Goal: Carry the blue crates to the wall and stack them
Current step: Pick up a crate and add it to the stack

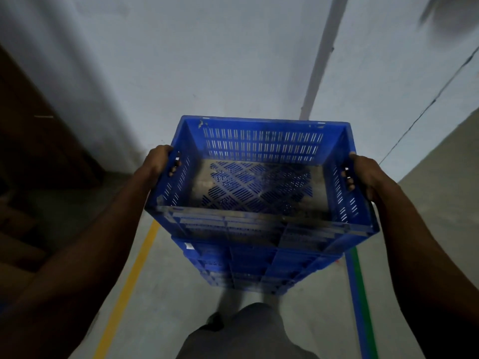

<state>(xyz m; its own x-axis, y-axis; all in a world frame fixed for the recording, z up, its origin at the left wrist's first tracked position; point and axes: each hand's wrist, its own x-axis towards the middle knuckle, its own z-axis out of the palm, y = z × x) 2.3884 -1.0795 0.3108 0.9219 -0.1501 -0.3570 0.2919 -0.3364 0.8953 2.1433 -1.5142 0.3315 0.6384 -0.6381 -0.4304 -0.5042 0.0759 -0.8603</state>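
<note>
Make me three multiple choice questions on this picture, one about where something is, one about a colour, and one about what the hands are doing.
1. Where is the yellow line?
A. On the floor left of the crates
B. On the wall
C. Inside the top crate

2. What colour is the top crate?
A. Red
B. Blue
C. Grey

3. How do the hands hold the top crate?
A. Both flat under its base
B. One hand only
C. Each gripping a side handle slot

Answers:
1 A: the line runs along the floor, left of the stack.
2 B: its walls and base are blue.
3 C: the left hand and right hand curl fingers through slots in opposite sides.
</note>
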